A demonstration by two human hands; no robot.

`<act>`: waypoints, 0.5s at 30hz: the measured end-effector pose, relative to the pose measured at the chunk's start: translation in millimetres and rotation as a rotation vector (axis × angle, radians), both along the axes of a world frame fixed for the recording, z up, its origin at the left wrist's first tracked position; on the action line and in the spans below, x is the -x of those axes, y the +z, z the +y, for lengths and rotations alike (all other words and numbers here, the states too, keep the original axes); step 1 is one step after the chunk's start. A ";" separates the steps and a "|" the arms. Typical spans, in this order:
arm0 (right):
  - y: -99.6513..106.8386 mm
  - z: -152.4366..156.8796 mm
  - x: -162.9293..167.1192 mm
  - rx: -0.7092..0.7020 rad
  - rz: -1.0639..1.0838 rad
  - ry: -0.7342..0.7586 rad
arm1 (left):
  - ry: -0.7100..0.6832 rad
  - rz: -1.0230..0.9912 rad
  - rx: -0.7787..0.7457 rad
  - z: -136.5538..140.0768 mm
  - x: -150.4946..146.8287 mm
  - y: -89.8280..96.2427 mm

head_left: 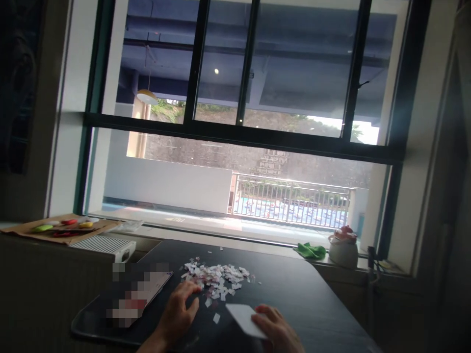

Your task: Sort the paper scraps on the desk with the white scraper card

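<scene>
A loose heap of small torn paper pieces [217, 277] lies on the dark table [287, 274]. My left hand [180, 304] rests at the heap's near left edge, its fingers curved and apart, with no object seen in it. In my right hand [275, 328] is a flat white card [243, 316], pinched between thumb and fingers and tilted above the tabletop. A single paper scrap [216, 318] lies between my hands, left of the card. Several other scraps are scattered around the heap.
A flat, partly blurred-out printed item [147, 294] lies at the table's left. Beyond stand a white slatted box [106, 246] and brown paper [22, 229] with coloured objects on it. On the sill at right are a green cloth [311, 251] and a pale pot [343, 251].
</scene>
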State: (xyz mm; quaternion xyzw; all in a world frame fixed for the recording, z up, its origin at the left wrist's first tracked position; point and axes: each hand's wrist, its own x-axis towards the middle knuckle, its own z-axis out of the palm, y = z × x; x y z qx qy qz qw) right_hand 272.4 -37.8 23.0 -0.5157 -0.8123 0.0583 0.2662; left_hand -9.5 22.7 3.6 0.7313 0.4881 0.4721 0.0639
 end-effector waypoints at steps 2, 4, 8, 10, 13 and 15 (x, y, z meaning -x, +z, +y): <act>7.0 1.9 -1.7 -0.024 0.225 0.013 | -0.015 0.052 0.008 -7.2 -2.9 2.0; 12.4 7.9 -3.5 0.005 0.530 -0.073 | -0.030 0.085 0.035 -13.6 -6.3 2.5; 11.7 23.4 -7.0 0.137 0.995 -0.256 | -0.059 0.117 0.087 -17.3 -9.0 -0.2; 7.7 26.8 -10.9 0.165 1.029 -0.301 | -0.070 0.116 0.105 -15.0 -7.7 -1.8; 2.6 22.8 -21.0 0.193 1.078 -0.347 | -0.080 0.107 0.120 -10.6 -4.7 -3.7; 1.1 16.1 -28.8 0.211 1.095 -0.364 | -0.090 0.105 0.120 -9.0 -3.4 -4.3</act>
